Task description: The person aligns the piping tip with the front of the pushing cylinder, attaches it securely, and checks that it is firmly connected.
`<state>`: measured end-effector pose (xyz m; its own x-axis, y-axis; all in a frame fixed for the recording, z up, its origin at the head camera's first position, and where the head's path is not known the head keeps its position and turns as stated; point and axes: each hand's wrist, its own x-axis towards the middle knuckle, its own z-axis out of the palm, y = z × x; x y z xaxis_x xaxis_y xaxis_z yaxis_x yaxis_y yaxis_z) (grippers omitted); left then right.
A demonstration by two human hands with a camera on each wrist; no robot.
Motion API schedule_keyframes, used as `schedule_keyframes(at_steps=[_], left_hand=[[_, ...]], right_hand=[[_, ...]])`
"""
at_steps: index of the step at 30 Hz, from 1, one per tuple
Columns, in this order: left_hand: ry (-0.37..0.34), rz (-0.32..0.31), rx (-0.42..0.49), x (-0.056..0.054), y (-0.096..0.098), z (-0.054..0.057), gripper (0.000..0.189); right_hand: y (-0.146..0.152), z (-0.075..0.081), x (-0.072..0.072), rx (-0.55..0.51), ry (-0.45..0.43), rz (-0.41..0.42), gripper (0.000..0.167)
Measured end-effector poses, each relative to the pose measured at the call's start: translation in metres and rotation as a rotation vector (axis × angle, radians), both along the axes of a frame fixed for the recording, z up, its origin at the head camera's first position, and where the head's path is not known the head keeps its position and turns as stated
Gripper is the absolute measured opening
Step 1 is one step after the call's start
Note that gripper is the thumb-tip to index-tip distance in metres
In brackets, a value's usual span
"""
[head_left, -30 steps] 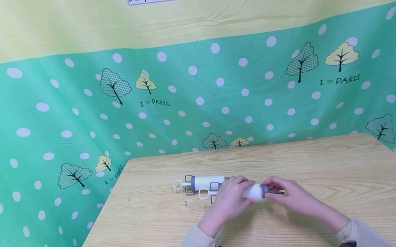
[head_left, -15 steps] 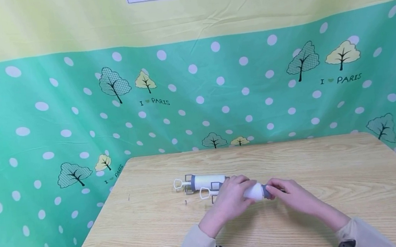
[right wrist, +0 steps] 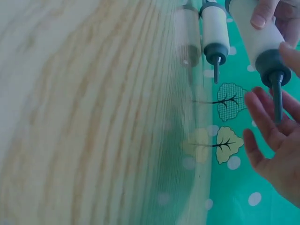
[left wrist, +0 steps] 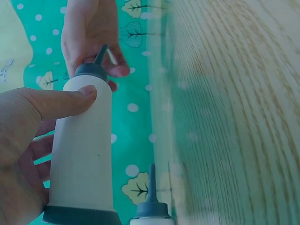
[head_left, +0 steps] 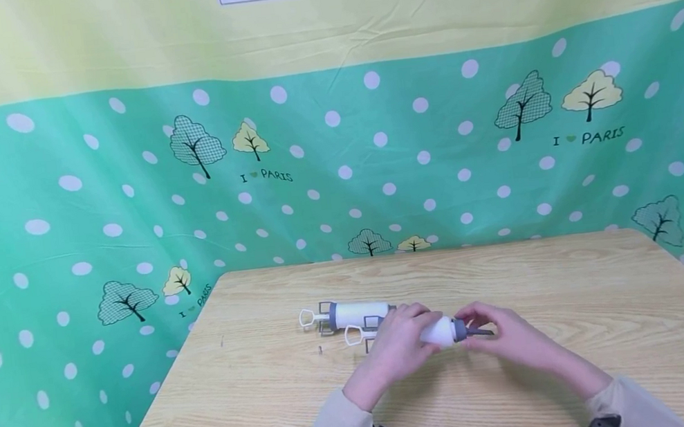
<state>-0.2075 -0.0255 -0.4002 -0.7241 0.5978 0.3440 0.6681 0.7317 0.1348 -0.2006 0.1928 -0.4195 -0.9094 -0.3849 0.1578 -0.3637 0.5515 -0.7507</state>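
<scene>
A large white syringe (head_left: 437,333) with a grey cap (head_left: 459,330) and thin grey nozzle lies across my left hand (head_left: 401,343), which grips its barrel. In the left wrist view the thumb presses along the white barrel (left wrist: 82,145). My right hand (head_left: 508,338) is at the cap end, its fingers loosely spread around the cap and nozzle. In the right wrist view one digit meets the edge of the cap (right wrist: 272,63), while other fingers stand apart from the nozzle (right wrist: 277,98). The white plunger handle (head_left: 353,335) sticks out left of my left hand.
A second white syringe (head_left: 360,312) with grey ends lies on the wooden table (head_left: 260,389) just behind the held one. A tiny dark bit (head_left: 321,350) sits left of the plunger handle. A green dotted curtain (head_left: 292,212) hangs behind the table.
Half a second ago my right fingers pinched the grey cap and covered the nozzle. Now they have loosened, and cap and nozzle show between them. My left hand stays in place.
</scene>
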Motion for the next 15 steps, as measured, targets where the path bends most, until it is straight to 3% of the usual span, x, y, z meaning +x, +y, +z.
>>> schedule_keyframes(at_steps=[8, 15], left_hand=[[0.004, 0.000, 0.001, 0.0003, 0.0000, 0.0003, 0.050], [0.010, -0.004, 0.007, 0.0013, 0.0000, 0.0006, 0.050]], right_hand=[[-0.0032, -0.0022, 0.0015, -0.068, 0.088, 0.001, 0.037], [-0.0039, 0.0023, 0.0039, -0.070, 0.034, 0.029, 0.032]])
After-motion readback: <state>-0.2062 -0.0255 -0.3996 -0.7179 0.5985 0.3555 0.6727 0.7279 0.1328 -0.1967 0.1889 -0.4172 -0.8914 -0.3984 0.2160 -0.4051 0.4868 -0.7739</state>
